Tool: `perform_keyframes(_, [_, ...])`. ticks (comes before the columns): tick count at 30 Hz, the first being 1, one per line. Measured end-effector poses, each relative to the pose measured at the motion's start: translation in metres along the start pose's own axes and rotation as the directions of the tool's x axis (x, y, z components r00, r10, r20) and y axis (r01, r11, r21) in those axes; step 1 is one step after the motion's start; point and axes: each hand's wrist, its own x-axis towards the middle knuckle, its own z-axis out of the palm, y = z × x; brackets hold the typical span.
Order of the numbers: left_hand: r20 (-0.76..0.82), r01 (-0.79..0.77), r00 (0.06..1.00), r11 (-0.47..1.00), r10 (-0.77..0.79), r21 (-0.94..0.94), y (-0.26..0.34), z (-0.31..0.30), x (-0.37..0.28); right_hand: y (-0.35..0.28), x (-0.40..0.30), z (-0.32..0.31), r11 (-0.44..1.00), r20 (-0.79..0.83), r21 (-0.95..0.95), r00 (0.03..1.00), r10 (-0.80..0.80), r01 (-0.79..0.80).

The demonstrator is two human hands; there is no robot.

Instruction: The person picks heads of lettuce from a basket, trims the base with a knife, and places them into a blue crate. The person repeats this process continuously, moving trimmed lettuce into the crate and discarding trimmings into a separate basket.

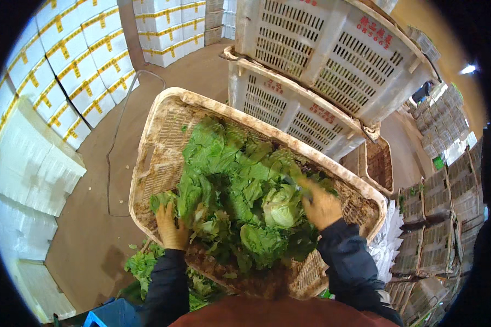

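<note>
A large, dirt-stained plastic crate [266, 126] lies before me, holding heads and loose leaves of green lettuce [245, 175]. My left hand [171, 227] rests at the crate's left front side, its fingers on a lettuce leaf [163, 199]; whether they grip it is unclear. On the right, my right hand [321, 204] is closed around a slim tool, blurred, perhaps a knife [293, 182], just above the leaves. A pale, trimmed-looking lettuce head [281, 206] sits just left of that hand.
Tall slotted crates [311, 77] are stacked behind the crate. White foam boxes [73, 69] with yellow tape stand at left. More crates [429, 241] line the right side. A bent metal rod [113, 143] lies on the floor; lettuce leaves [141, 263] and a blue container [114, 314] are at lower left.
</note>
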Motion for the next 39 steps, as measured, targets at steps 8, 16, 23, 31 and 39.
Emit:
perform_keyframes(8, [0.796,0.758,0.587,0.246,0.147,-0.604,0.167,0.079,-0.036,0.056,0.037,0.102,0.969,0.177,0.044,0.956,0.233,-0.245])
perform_keyframes(16, [0.494,0.401,0.858,-0.417,-0.14,-0.815,0.11,-0.001,-0.032,-0.083,-0.027,0.025,0.742,0.272,0.669,0.918,-0.289,0.035])
perform_keyframes(23, [0.349,0.358,0.928,0.059,-0.131,-0.932,0.056,-0.138,-0.103,-0.162,-0.048,-0.05,0.712,0.156,0.339,0.71,-0.687,0.615])
perform_keyframes(31, [0.449,0.489,0.872,0.371,-0.195,-0.79,0.084,-0.222,-0.214,-0.202,-0.129,0.001,0.534,0.424,0.228,0.411,-0.807,0.814])
perform_keyframes(39, [0.332,0.436,0.9,0.613,-0.283,-0.659,0.101,-0.265,-0.287,-0.239,-0.146,-0.011,0.791,0.705,0.002,0.56,-0.435,0.612])
